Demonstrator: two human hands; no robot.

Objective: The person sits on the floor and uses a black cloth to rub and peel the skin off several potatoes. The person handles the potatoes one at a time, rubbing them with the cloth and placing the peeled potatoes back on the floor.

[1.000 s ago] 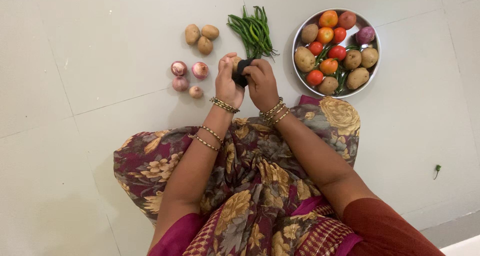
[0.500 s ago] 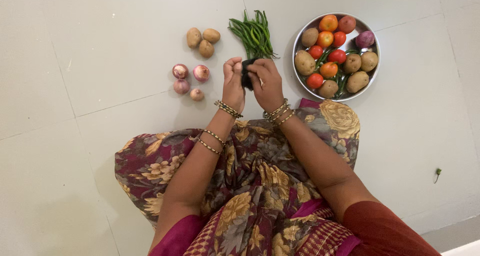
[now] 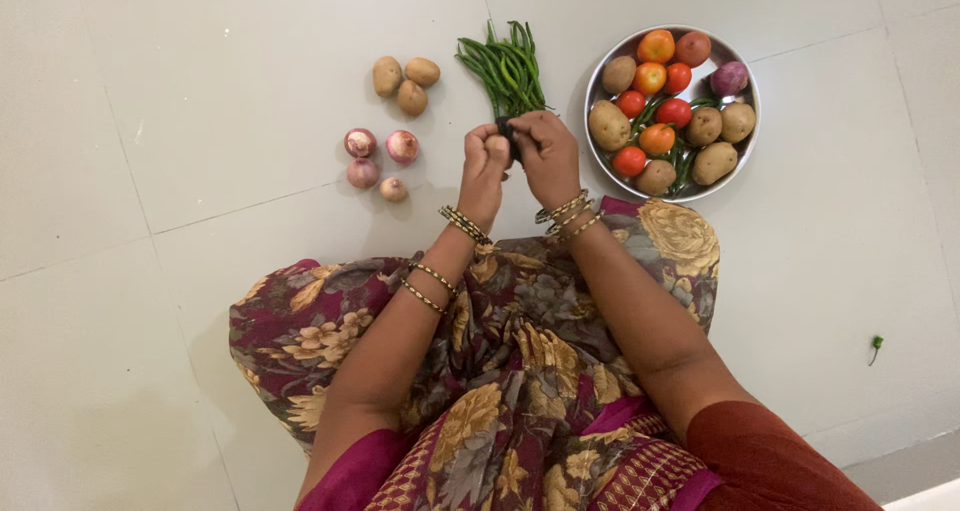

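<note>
Nearest the camera, a floral maroon garment (image 3: pixel 520 371) is spread over the lap, and both forearms, ringed with gold bangles (image 3: pixel 462 223), are stretched forward over it. Just past the knees the two hands are brought together above the pale tiled floor (image 3: pixel 200 301). The left hand (image 3: pixel 484 166) is curled shut, and a small pale-brown potato (image 3: pixel 497 147) appears to be pinched between its fingers. The right hand (image 3: pixel 545 151) is closed around a small black object (image 3: pixel 505 129), which is pressed against that potato; what the black object is cannot be told, since most of it is hidden by the fingers.

Left of the hands, four small reddish onions (image 3: pixel 378 159) are grouped on the floor, touching or just beside one another. A little farther off, three potatoes (image 3: pixel 405 79) are laid in a tight cluster. Directly beyond the hands, a bundle of green chillies (image 3: pixel 505 66) is laid on the tile. To the right, a round steel plate (image 3: pixel 748 121) is filled with potatoes, tomatoes, green chillies and one purple onion. Well apart at the right, a single green chilli stem (image 3: pixel 875 344) is seen on the floor.
</note>
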